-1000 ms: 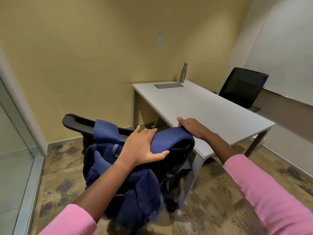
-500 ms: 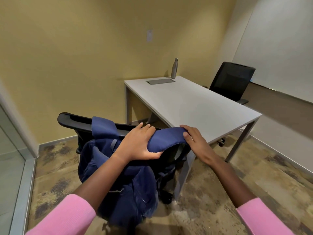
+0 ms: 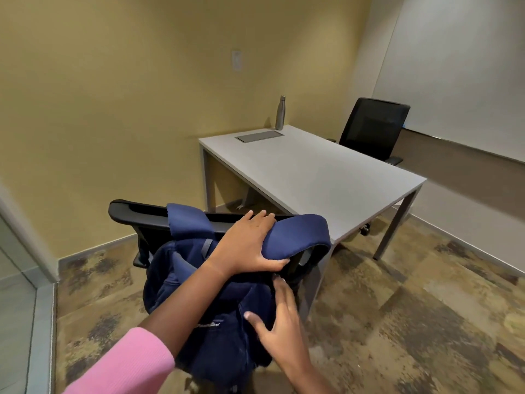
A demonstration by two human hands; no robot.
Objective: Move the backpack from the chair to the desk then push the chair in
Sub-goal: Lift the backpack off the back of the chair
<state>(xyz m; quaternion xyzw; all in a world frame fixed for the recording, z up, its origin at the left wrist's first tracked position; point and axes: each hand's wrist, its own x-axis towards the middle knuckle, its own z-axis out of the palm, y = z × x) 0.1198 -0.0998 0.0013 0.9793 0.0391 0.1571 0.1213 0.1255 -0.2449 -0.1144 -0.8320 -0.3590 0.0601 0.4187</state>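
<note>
A navy blue backpack (image 3: 216, 317) hangs on the back of a black office chair (image 3: 133, 216), its two straps looped over the backrest's top edge. My left hand (image 3: 250, 245) grips the right strap (image 3: 298, 237) where it crosses the backrest. My right hand (image 3: 279, 325) lies flat, fingers spread, against the right side of the backpack's body, holding nothing. The white desk (image 3: 318, 172) stands just beyond the chair. The chair's seat and base are hidden behind the backpack.
On the desk's far end stand a metal bottle (image 3: 280, 112) and a flat grey panel (image 3: 259, 136). A second black chair (image 3: 372, 127) sits behind the desk by the whiteboard wall (image 3: 468, 66). A glass partition (image 3: 14, 280) is at the left. Patterned carpet lies to the right.
My right hand left the strap's right end and dropped down to the side of the backpack's body. My left hand stays on the strap. The view has pulled back a little.
</note>
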